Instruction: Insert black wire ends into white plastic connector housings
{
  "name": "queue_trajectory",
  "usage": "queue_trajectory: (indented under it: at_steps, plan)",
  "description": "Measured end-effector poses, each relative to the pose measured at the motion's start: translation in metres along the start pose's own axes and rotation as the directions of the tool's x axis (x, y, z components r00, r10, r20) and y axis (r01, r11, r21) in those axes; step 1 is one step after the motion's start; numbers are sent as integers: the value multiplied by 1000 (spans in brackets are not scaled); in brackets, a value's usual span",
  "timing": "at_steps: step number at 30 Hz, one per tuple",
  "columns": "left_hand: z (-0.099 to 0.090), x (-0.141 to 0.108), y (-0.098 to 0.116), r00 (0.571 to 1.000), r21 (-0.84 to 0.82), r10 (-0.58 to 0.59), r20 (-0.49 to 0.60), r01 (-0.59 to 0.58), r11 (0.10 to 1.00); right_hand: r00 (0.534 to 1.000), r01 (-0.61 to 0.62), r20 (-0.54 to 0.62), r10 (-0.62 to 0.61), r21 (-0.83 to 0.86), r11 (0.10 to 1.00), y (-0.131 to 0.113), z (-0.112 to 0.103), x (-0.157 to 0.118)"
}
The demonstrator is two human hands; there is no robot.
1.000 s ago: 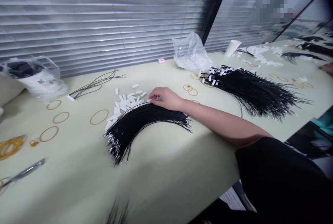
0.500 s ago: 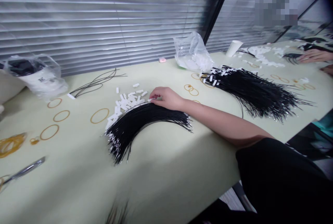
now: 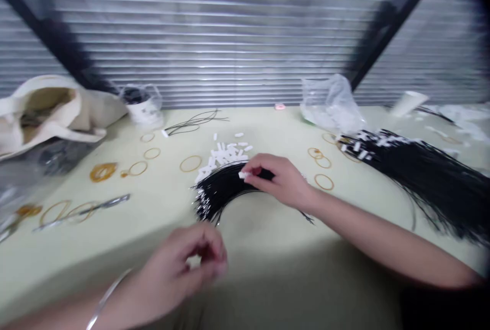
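A small white plastic connector housing (image 3: 242,175) is pinched between the thumb and fingertips of my right hand (image 3: 281,179), just above the bundle of black wires (image 3: 225,187). The wires lie in an arc, with shiny metal terminals at their left ends. Behind the bundle is a loose pile of white housings (image 3: 225,154). My left hand (image 3: 184,263), wearing a silver bangle, is nearer the table's front. Its thumb and fingertips are pressed together, blurred by motion; what lies between them, if anything, I cannot make out.
A larger bundle of black wires with white housings (image 3: 424,171) lies at the right, near a clear plastic bag (image 3: 331,102) and a white cup (image 3: 409,102). Several rubber bands (image 3: 190,163) are scattered about. At left are a pen-like tool (image 3: 111,202) and a cloth bag (image 3: 88,110).
My view has swung left. My right hand has come away from the pile with a white housing in its fingers. My left hand has come into view at the front.
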State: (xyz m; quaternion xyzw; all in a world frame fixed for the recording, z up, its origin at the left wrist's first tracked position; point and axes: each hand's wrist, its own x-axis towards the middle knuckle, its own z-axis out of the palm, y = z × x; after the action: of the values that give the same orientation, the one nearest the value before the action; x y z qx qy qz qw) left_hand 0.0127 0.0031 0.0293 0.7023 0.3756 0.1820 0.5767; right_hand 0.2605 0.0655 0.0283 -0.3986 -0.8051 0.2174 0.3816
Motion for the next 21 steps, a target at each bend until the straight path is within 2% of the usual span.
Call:
queue_trajectory:
  at_steps: [3, 6, 9, 14, 17, 21]
  plan:
    - [0, 21, -2, 990, -250, -66, -122, 34, 968, 995, -16, 99, 10, 55, 998, -22, 17, -11]
    - [1, 29, -9, 983, -448, -28, -179, -56, 892, 983, -121, 153, 102, 120, 985, -29, 32, -18]
    - [4, 28, -15, 989, -509, -22, -147, -56, 859, 967, -242, 137, 213, 252, 937, -27, 46, -23]
    - [4, 26, -22, 986, -531, -57, -155, -34, 847, 930, -353, 260, 260, 430, 831, -25, 57, -26]
    - [3, 25, -20, 990, -546, -70, -121, -8, 838, 943, -310, 241, 229, 389, 868, -27, 56, -28]
    - [6, 21, -16, 995, -538, -65, -82, 11, 843, 969, -97, 247, 25, 286, 953, -29, 52, -31]
